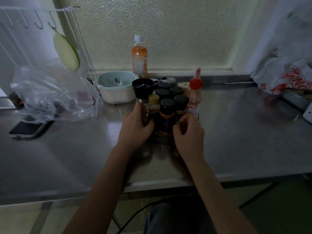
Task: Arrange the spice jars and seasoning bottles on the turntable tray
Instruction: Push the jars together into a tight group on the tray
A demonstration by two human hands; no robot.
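- Head view, progress: a tight cluster of black-capped spice jars (167, 105) is seen standing upright mid-bench, packed shoulder to shoulder. The turntable tray (160, 141) beneath them is barely made out, only as a dark, glassy rim at the near side; the light is poor.
- A small yellow-capped bottle (154, 103) and a tall black grinder (143, 89) are placed at the cluster's left; a red-capped squeeze bottle (195, 95) stands at its right edge. Whether that one sits on the tray or just beside it cannot be told.
- The left hand (136, 125) is curled against the cluster's left side, fingers pressed on the jars. The right hand (190, 130) is cupped at the right front, fingers bent in against the base. Both are judged to be steadying or nudging the group, or turning the tray; no single jar is seen lifted.
- The task is judged nearly done. A few lidded jars (168, 79) behind the cluster may be left to place.
- Head view, surroundings: an orange drink bottle (139, 59) is stood at the window behind; a pale bowl (116, 89) lies just left of the grinder; a clear plastic bag (52, 93) and a phone (27, 128) are well to the left; a printed bag (285, 78) is at far right.
- Obstruction: the bowl crowds the grinder's side. The near bench (236, 141) is open.
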